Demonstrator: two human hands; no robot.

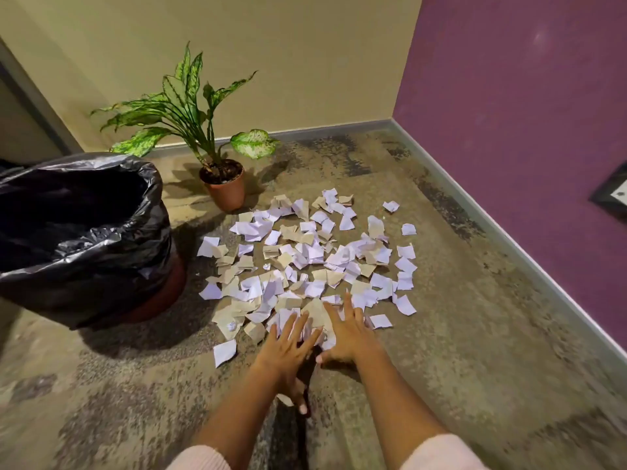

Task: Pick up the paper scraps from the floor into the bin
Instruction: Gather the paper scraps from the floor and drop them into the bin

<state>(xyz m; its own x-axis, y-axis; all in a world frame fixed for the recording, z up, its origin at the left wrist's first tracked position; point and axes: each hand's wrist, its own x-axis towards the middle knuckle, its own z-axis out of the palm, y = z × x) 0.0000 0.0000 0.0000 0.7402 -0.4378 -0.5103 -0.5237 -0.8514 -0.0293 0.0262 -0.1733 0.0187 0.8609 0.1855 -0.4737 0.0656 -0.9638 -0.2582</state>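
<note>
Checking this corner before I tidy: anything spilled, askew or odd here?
Yes: torn paper scraps lie scattered over the carpet between the potted plant and both open hands. One scrap sits apart, nearer the bin, whose black liner looks empty.

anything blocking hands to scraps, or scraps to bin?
Nothing visible. Both hands, left and right, are already spread at the near edge of the scraps. The bin stands open to their left; bare floor between.
</note>
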